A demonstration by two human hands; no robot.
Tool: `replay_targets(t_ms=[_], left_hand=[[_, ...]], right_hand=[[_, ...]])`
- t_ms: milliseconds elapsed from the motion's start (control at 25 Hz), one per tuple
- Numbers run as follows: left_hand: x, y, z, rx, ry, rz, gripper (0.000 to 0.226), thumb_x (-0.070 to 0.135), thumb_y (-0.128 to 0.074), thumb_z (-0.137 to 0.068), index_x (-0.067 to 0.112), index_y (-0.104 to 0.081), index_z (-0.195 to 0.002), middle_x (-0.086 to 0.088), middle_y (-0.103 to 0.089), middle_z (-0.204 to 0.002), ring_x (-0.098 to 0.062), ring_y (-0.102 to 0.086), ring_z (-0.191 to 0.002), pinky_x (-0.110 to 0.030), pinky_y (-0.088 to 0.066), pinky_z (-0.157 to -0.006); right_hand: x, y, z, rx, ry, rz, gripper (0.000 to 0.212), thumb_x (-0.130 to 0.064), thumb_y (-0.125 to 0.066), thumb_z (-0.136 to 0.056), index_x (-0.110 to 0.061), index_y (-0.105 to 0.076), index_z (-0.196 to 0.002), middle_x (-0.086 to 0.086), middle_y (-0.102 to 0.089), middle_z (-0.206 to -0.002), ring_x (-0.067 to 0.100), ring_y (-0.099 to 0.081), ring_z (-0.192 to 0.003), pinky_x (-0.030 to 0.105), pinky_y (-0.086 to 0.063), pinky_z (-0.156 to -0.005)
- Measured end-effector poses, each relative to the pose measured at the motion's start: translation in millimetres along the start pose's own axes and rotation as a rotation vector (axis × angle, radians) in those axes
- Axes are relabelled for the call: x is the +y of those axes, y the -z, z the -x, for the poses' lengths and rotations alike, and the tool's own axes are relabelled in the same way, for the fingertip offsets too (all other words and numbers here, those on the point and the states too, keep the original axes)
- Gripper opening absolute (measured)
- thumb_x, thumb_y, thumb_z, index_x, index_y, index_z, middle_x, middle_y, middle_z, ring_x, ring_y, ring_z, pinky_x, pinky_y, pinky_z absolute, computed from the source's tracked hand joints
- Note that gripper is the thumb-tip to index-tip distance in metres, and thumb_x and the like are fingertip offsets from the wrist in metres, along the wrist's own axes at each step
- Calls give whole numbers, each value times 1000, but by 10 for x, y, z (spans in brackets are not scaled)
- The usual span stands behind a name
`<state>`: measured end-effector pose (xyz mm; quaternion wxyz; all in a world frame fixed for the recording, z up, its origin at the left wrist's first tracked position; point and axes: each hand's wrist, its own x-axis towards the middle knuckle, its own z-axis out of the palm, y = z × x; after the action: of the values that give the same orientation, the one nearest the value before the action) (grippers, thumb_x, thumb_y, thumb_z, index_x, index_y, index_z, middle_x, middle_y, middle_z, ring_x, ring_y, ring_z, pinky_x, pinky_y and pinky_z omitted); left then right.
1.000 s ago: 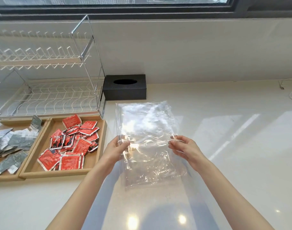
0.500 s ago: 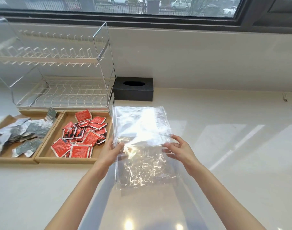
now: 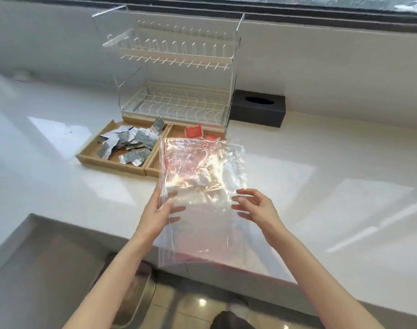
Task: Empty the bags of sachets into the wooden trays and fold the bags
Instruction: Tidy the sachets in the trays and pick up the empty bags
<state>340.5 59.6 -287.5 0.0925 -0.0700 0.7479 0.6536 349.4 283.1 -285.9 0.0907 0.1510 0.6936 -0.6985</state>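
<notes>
left hand (image 3: 160, 208) pinching the clear bag (image 3: 202, 198) at its left edge; right hand (image 3: 254, 207) spread loose beside its right edge, gripping nothing. held above the counter (image 3: 321, 186).

You face a glossy white stone worktop (image 3: 321, 162) patched with bright daylight beneath a dark-framed window (image 3: 297, 13). A clear acrylic two-tier dish rack (image 3: 176, 67) and matte black rectangular tissue box (image 3: 258, 110) stand against the plain white wall (image 3: 333, 67).

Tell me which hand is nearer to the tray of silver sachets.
Left. The left hand grips the clear bag's left edge, just right of and below the tray of silver sachets. The right hand is at the bag's right side, farther off.
</notes>
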Motion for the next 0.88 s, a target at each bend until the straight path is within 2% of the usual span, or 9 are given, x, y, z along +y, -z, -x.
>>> replay_targets(t_ms=[160, 200, 280, 320, 360, 480, 600, 760, 880], left_hand=[[-224, 527, 442, 78, 5, 6, 57, 13, -41, -93, 35, -17, -140, -1, -51, -127, -14, -65, -90, -17, -55, -64], [-290, 656, 542, 103, 3, -13, 56, 13, -43, -92, 34, -20, -140, 0, -53, -128, -18, -65, -93, -20, -55, -69], [-412, 883, 712, 152, 19, -62, 53, 14, -45, -91, 30, -27, -138, 0, -54, -130, -22, -59, -109, -33, -49, -92], [-476, 1001, 805, 178, 35, -83, 50, 14, -46, -90, 27, -32, -136, 2, -54, -130, -21, -54, -115, -35, -43, -99], [-540, 1099, 891, 200, 44, -90, 45, 13, -47, -90, 25, -38, -132, 2, -55, -126, -18, -53, -116, -33, -41, -99], [-745, 1362, 1173, 242, 95, -50, 29, 12, -49, -89, 27, -53, -113, 7, -61, -100, -14, -58, -95, -23, -47, -82], [-990, 1540, 1420, 291, 170, 25, 20, 14, -50, -89, 33, -56, -90, 4, -62, -87, -16, -58, -81, -28, -48, -78], [-1314, 1653, 1651, 385, 276, 85, 15, 15, -48, -90, 27, -56, -89, 3, -57, -83, -10, -52, -72, -18, -44, -66], [-1609, 1703, 1746, 448, 369, 112, 15, 13, -45, -91, 24, -56, -91, 4, -56, -80, -8, -51, -73, -20, -41, -69]], right_hand=[[160, -536, 288, -68, -15, 55, 10, -13, -55, -89, -21, -59, -92, 1, -67, -95, 10, -67, -78, 19, -53, -72], [193, -665, 357, -81, -16, 60, 10, -12, -55, -89, -21, -59, -91, 2, -67, -94, 10, -67, -77, 19, -53, -71], [255, -897, 486, -111, -14, 73, 10, -11, -54, -89, -19, -58, -92, 0, -66, -90, 7, -66, -73, 16, -53, -68], [297, -1014, 560, -127, -18, 80, 9, -11, -54, -89, -17, -58, -94, -1, -66, -88, 5, -65, -70, 14, -53, -65], [344, -1116, 624, -140, -23, 85, 9, -10, -54, -89, -16, -58, -95, -1, -65, -86, 6, -65, -69, 14, -53, -63], [522, -1392, 809, -182, -35, 139, 11, -11, -57, -87, -15, -59, -97, 3, -65, -90, 11, -61, -72, 20, -51, -70], [726, -1610, 927, -225, -84, 235, 16, -13, -59, -86, -14, -61, -101, -2, -66, -91, 6, -63, -70, 24, -53, -77], [1012, -1831, 973, -317, -157, 341, 11, -14, -60, -84, -22, -62, -90, -3, -67, -85, 13, -64, -76, 34, -52, -83], [1229, -1982, 920, -404, -212, 413, 11, -12, -58, -86, -16, -61, -95, -5, -66, -78, -2, -63, -64, 18, -52, -71]])
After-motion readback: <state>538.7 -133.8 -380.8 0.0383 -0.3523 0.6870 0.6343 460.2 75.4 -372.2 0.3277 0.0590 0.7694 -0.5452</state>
